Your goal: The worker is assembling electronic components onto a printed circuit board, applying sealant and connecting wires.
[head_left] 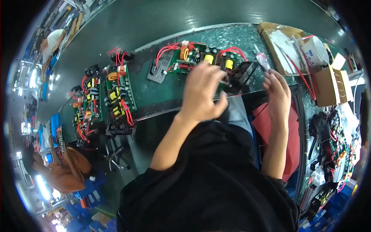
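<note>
A green circuit board with yellow transformers, orange coils and red wires lies at the far edge of the bench, in front of me. Above its right half is my left hand, slightly blurred, its thumb spread from the bent fingers and nothing visible in it. The hand covers part of the board. To the right, my right hand is closed around the lower end of a small whitish tube with red markings and a thin pointed nozzle, which points up and away from me. A grey slotted metal plate adjoins the board's left end.
Two more populated boards, one nearer and one farther left, lie on the bench. A cardboard tray holds a white tub; beside it stands a divided cardboard box. More boards crowd the right side. Another person sits at left.
</note>
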Available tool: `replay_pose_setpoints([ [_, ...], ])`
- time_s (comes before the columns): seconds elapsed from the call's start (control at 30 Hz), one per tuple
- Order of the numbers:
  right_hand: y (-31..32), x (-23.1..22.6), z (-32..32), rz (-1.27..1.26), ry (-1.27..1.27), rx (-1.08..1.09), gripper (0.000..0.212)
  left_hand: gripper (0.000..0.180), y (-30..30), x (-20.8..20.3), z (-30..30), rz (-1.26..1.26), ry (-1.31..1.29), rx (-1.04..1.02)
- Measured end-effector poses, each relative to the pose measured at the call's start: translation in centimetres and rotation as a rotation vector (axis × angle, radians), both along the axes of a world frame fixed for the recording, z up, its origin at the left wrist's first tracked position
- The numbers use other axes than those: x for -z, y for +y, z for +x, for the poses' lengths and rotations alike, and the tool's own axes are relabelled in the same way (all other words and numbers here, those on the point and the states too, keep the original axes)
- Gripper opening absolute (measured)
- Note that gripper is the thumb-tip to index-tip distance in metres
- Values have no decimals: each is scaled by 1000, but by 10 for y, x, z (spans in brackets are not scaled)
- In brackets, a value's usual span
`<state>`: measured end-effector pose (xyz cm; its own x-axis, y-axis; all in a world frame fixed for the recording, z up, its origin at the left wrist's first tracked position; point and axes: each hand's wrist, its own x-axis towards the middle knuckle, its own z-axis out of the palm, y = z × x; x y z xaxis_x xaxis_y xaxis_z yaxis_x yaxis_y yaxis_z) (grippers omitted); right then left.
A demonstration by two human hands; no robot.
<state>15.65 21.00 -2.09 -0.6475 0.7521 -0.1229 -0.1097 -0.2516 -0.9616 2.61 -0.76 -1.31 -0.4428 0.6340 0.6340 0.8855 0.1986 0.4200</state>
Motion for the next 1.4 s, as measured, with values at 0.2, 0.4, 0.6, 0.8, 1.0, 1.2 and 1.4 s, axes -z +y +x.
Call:
replay_pose_setpoints([
  [0.2,-51,-7,9,667,-295,20,9,34,-76,13,-58,-165,-165,-320],
  [0.4,-62,-24,-37,1348,-147,-181,25,14,-71,28,-67,-143,-162,-330],
  [0.6,-61,-40,-82,1523,-261,-548,80,11,-67,19,-83,-214,-294,-249],
  [0.8,-57,-31,-130,1578,-275,-643,97,14,-63,19,-73,-127,-606,-186],
  [1.0,-57,-19,-136,1536,-381,-717,102,12,-64,37,-87,-15,-579,-133],
  [1.2,-49,-18,-136,1532,-315,-764,98,21,-57,15,-70,-88,-633,-210],
  [1.4,-41,-18,-136,1481,-324,-826,98,32,-46,21,-74,-133,-631,-321],
])
